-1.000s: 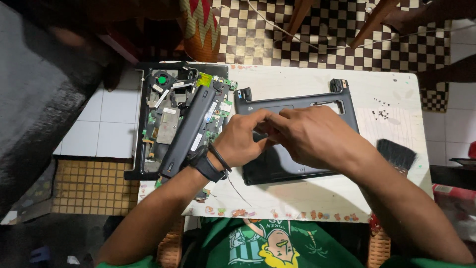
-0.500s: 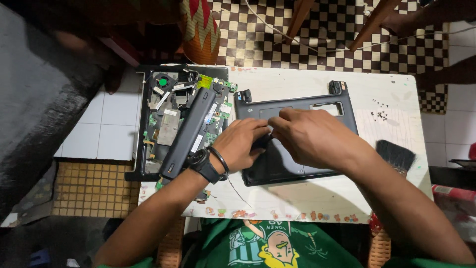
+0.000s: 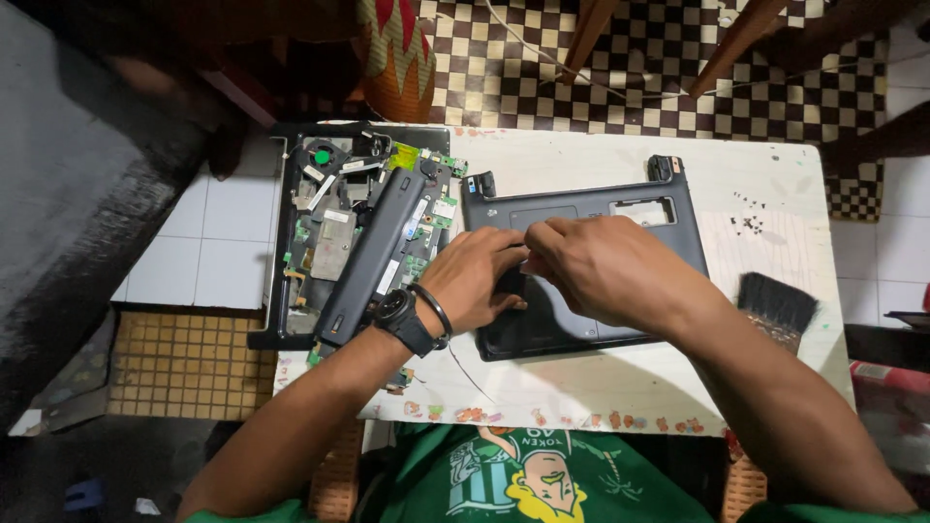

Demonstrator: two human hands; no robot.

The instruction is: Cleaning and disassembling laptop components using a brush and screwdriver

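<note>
Both hands, the left hand (image 3: 477, 281) and right hand (image 3: 605, 271), pinch narrowly at the middle of a dark plastic laptop cover (image 3: 591, 261) lying flat on the white desk (image 3: 775, 387), a light, stiff, likely brittle shell best gripped by its edges.

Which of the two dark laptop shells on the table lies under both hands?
The bare dark plastic cover on the right; the left shell holds green circuit boards, untouched.

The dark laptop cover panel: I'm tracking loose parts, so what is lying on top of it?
Both hands, left and right, rest on the dark laptop cover panel. Whatever the fingertips pinch is covered. The rest looks bare.
</note>
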